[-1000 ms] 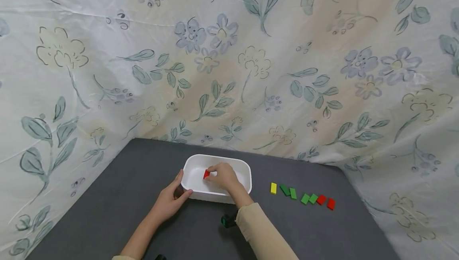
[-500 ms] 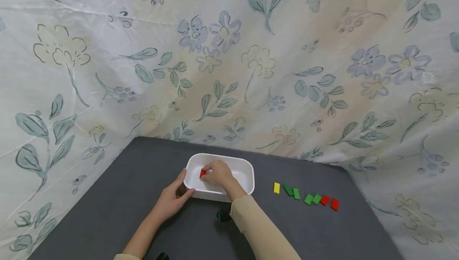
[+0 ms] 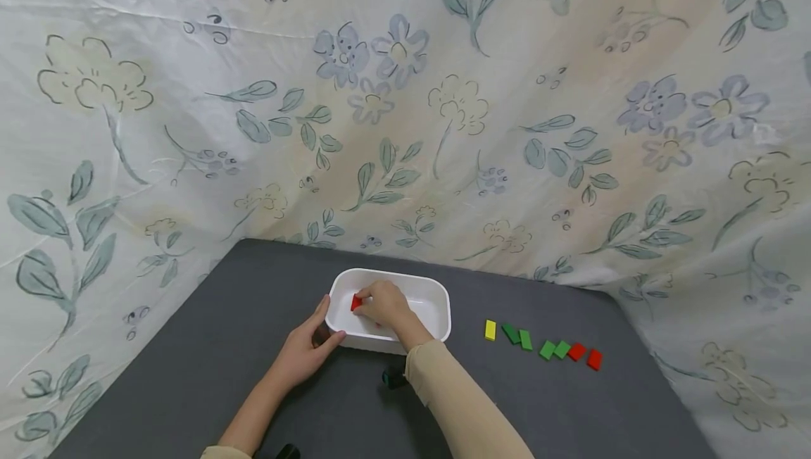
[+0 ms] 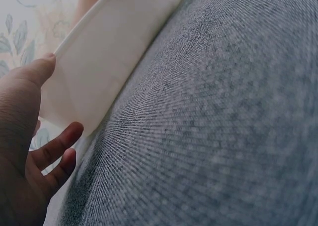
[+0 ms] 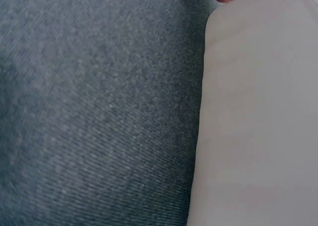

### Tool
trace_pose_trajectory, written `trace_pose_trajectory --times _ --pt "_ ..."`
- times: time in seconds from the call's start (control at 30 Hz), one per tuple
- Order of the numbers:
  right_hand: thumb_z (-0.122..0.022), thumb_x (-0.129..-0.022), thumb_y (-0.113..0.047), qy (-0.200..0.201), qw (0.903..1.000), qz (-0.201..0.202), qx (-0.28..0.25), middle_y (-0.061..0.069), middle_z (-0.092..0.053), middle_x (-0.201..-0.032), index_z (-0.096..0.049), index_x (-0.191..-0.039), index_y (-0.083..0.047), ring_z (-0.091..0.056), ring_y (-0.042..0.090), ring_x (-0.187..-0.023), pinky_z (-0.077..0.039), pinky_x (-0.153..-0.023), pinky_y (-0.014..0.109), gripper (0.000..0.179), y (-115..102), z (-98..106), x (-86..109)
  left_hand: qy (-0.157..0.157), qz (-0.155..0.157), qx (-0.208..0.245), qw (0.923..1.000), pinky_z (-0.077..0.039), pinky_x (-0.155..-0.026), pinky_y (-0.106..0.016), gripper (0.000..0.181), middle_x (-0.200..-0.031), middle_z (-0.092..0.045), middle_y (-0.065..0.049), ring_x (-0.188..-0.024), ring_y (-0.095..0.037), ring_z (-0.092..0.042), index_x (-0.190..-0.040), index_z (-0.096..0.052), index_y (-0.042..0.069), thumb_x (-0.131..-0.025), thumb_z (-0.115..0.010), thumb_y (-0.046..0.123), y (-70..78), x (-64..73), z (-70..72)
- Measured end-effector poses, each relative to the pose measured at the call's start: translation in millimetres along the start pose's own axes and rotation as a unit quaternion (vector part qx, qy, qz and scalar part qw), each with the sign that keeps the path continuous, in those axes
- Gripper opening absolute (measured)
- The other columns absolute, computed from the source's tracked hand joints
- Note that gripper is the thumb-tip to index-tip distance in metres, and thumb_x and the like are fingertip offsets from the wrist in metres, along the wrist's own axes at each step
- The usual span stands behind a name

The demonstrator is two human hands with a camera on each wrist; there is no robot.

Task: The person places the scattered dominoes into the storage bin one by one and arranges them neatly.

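A white plastic box (image 3: pixel 432 312) stands on the dark table. My left hand (image 3: pixel 303 352) grips its near left corner, thumb on the front wall and fingers along the left end. In the left wrist view the thumb of the left hand (image 4: pixel 25 94) touches the box wall (image 4: pixel 99 52) near the rim, the other fingers loosely bent around the end. Inside the box, my right hand (image 3: pixel 385 304) pinches a small red block (image 3: pixel 355 302) near the left end. The right hand's palm hides part of the box floor. Only the box's outer wall (image 5: pixel 258 112) and a fingertip show in the right wrist view.
Right of the box lies a loose row of flat blocks: a yellow block (image 3: pixel 491 330), several green blocks (image 3: pixel 525 340) and two red blocks, one of them the end block (image 3: pixel 594 359). A flowered curtain (image 3: pixel 405 128) closes off the table's back and sides.
My right hand has moved a little left inside the box with the red block. The left hand keeps its grip on the corner. The head view has shifted slightly.
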State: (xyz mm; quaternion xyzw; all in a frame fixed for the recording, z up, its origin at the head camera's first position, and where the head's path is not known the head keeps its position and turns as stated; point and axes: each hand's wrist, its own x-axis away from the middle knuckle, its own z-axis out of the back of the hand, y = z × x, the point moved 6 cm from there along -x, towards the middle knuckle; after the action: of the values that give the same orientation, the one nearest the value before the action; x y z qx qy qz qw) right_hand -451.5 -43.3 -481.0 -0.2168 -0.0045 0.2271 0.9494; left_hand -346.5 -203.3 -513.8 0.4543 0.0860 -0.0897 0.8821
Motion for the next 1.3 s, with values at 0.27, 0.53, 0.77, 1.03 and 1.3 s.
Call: trace_pose_trajectory --times 0.27,0.53,0.77,1.03,1.3 --pt "-0.087 -0.09 -0.025 -0.004 1.0 -0.001 -0.008 0.003 -0.078 -0.122 -0.082 -0.123 -0.015 -0.063 0.017 -0.099 -0.053 -0.092 0.034 0.035 0 5 5.0 0.01 -0.008 -0.007 0.9999 -0.049 -0.071 -0.025 0.086 -0.17 -0.034 -0.013 -0.086 -0.016 -0.055 -0.166 -0.032 0.008 -0.099 -0.077 0.038 1.4 3.1 -0.5" --pt "-0.082 -0.094 -0.026 0.045 0.9984 0.015 -0.03 0.003 -0.079 -0.118 -0.081 -0.12 -0.013 -0.075 0.019 -0.084 -0.058 -0.079 0.034 0.029 8 32 26.9 0.017 -0.018 0.001 0.9997 -0.049 -0.071 -0.024 0.086 -0.169 -0.036 -0.014 -0.085 -0.011 -0.055 -0.166 -0.034 0.007 -0.098 -0.078 0.035 3.3 4.6 -2.9" --pt "-0.08 -0.096 -0.021 0.182 0.9787 0.095 0.007 0.003 -0.08 -0.107 -0.081 -0.112 -0.011 -0.072 0.023 -0.099 -0.058 -0.089 0.042 0.019 15 65 70.2 0.021 -0.009 -0.006 0.9997 -0.048 -0.07 -0.025 0.087 -0.169 -0.036 -0.013 -0.086 -0.015 -0.055 -0.166 -0.033 0.008 -0.097 -0.078 0.038 0.5 4.9 -1.6" --pt "-0.083 -0.088 -0.008 0.305 0.9462 0.107 -0.012 0.002 -0.076 -0.099 -0.08 -0.108 -0.009 -0.044 0.006 -0.062 -0.038 -0.056 0.025 0.02 65 101 132.2 0.02 -0.004 -0.008 0.9998 -0.047 -0.071 -0.026 0.09 -0.169 -0.034 -0.014 -0.089 -0.017 -0.055 -0.166 -0.031 0.006 -0.097 -0.079 0.038 4.7 7.0 -2.4" --pt "-0.085 -0.087 -0.009 0.332 0.9425 0.035 0.018 0.006 -0.076 -0.116 -0.078 -0.116 -0.013 -0.033 -0.004 -0.051 -0.036 -0.051 0.023 0.03 136 113 186.4 0.021 -0.002 -0.014 0.9997 -0.047 -0.07 -0.025 0.089 -0.169 -0.033 -0.015 -0.088 -0.017 -0.054 -0.166 -0.031 0.005 -0.097 -0.079 0.036 4.1 9.6 -3.4"
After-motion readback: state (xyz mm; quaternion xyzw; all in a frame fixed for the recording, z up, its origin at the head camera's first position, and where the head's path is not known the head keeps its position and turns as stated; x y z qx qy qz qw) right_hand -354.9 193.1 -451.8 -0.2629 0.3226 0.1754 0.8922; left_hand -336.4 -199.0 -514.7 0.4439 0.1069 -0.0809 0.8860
